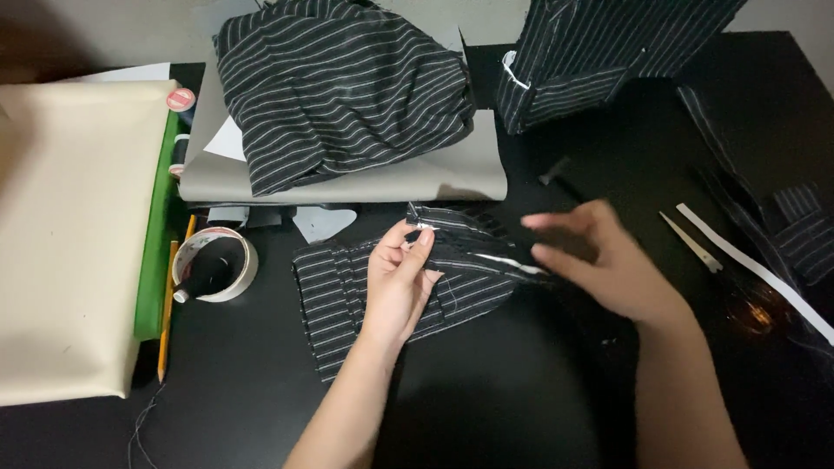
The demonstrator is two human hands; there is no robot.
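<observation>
My left hand (398, 280) pinches the top edge of a small black piece of cloth with thin white stripes (469, 276) that lies on the black table (486, 408). A folded flap of the same cloth rises between thumb and fingers. My right hand (608, 260) hovers just to the right of the piece, fingers spread and blurred, its fingertips close to the cloth's right end. It holds nothing that I can see.
A heap of striped cloth (339, 87) lies on grey board (469, 174) at the back, another striped piece (599, 52) at the back right. A roll of white tape (217, 265), a pencil (165, 321) and a cream cloth bundle (69, 234) sit at the left. White strips (747, 260) lie at the right.
</observation>
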